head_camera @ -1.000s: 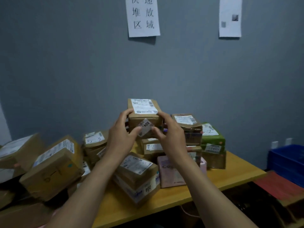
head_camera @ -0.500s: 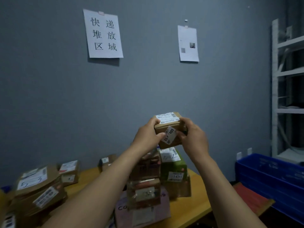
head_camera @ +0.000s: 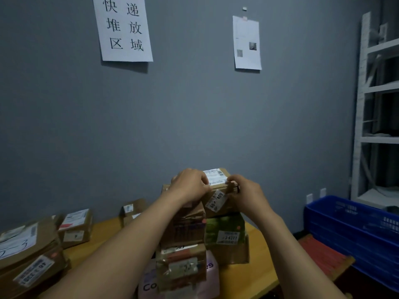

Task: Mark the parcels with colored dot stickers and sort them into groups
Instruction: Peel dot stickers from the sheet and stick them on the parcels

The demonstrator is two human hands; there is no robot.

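Lowered since a moment ago, the small parcel (head_camera: 216, 192) now rests atop the green box (head_camera: 224, 227) stacked on the table (head_camera: 259, 264), left hand (head_camera: 190, 186) and right hand (head_camera: 248, 196) gripping its ends.

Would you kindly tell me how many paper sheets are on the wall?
2: a large sheet with Chinese characters at upper left, a smaller printed sheet to its right.

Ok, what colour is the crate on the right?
The crate is blue, seen best in the head view.
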